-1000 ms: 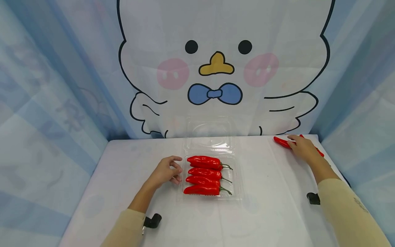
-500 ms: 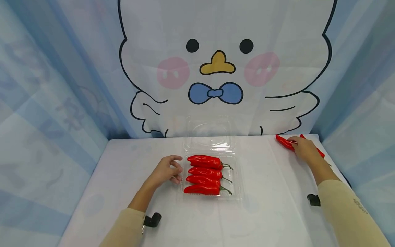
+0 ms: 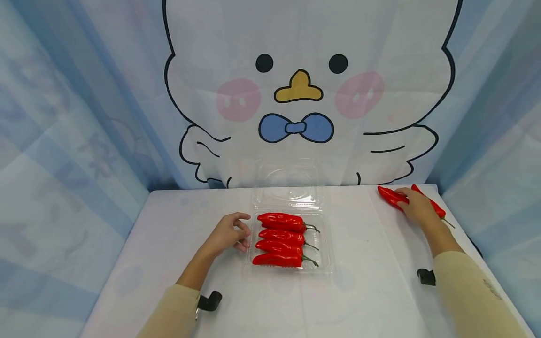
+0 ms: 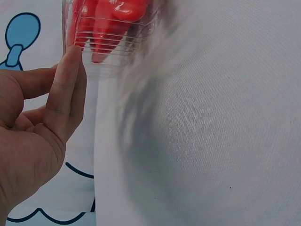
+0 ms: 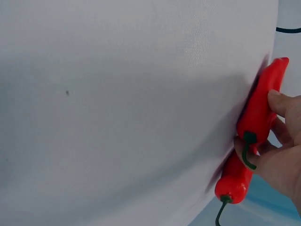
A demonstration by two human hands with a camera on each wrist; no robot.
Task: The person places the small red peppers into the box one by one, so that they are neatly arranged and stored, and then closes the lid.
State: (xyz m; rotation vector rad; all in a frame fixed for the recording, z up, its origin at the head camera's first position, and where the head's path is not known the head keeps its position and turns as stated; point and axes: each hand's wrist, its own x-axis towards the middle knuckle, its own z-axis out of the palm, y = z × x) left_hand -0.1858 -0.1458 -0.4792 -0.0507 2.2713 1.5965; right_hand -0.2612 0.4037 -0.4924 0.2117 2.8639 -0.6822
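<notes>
1. The right hand [image 3: 417,205] is near the far right corner of the white table [image 3: 359,291]; it grips a red pepper [image 3: 390,195], with the thumb on one side and fingers on the other; the right wrist view shows this pepper up close, with its curvy green stem [image 5: 246,155] by the fingers.
2. A second pepper [image 3: 438,209], red too, lies just beside the right hand, on its right; its thin stem pokes toward the near side of the table; I cannot tell if the hand touches this one.
3. The left hand [image 3: 227,234] is by the left side of a clear plastic box [image 3: 324,260]; its fingers are loose and a bit bent, and it has nothing in its grasp; the fingertips come right up to the box, but I cannot tell if they touch it.
4. The box sits near the middle of the table; its clear lid [image 3: 287,197] is tipped up at the far side; inside, a row of red peppers [image 3: 280,236] lies side by side, at least four of them; their green stems point right.
5. Both arms have pale yellow sleeves [image 3: 473,291]; a small black thing [image 3: 211,301] sticks out by each wrist.
6. Behind the table hangs a cloth [image 3: 296,162] with a big cartoon bird; it has a yellow beak [image 3: 298,90], pink cheeks and a blue bow tie [image 3: 296,127]; blue and white curtains [image 3: 76,188] hang at both sides.
</notes>
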